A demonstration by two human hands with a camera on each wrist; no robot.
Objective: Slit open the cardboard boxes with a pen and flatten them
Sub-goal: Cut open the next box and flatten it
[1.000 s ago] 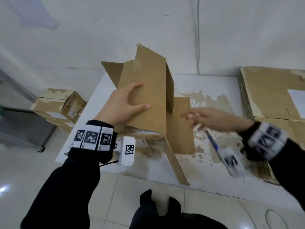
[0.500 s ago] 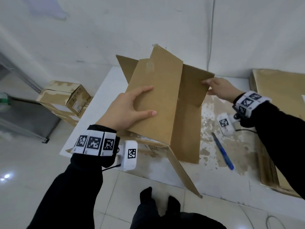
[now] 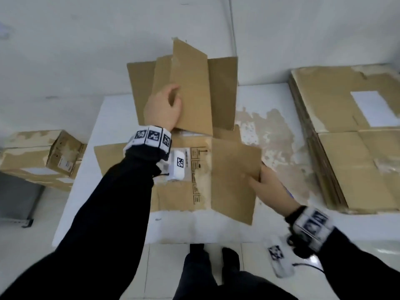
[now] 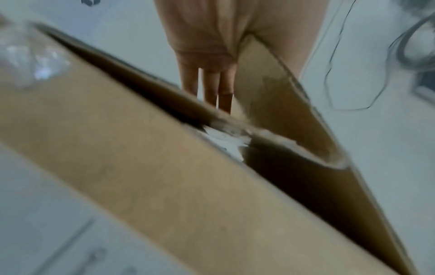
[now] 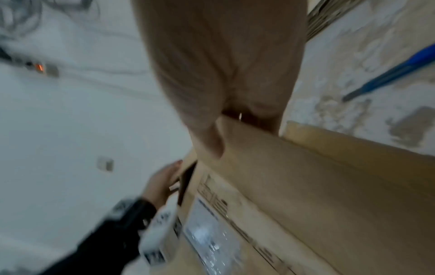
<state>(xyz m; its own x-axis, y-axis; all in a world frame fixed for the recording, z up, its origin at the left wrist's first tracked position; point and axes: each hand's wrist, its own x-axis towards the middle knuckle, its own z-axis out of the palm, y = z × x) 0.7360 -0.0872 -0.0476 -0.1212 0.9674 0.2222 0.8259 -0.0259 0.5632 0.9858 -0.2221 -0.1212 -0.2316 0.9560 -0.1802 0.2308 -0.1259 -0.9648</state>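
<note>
A brown cardboard box (image 3: pixel 225 169), slit open, lies spread almost flat on the white table (image 3: pixel 114 118), printed side up. My left hand (image 3: pixel 162 109) grips a far flap (image 3: pixel 190 83) that still stands up, thumb in front and fingers (image 4: pixel 212 83) behind it. My right hand (image 3: pixel 266 185) pinches the right edge of the near flap (image 5: pixel 329 176), thumb on top. The blue pen (image 5: pixel 395 70) lies on the table just right of that hand, mostly hidden in the head view.
A stack of flattened cardboard (image 3: pixel 346 137) fills the table's right side. Closed boxes (image 3: pixel 43 156) sit on a low stand to the left of the table. The wall is close behind the table. My feet (image 3: pixel 212 260) stand at the front edge.
The box went from standing upright to lying spread on the table. My right hand left the far flap and came down to the near right flap. My left hand stayed on its flap.
</note>
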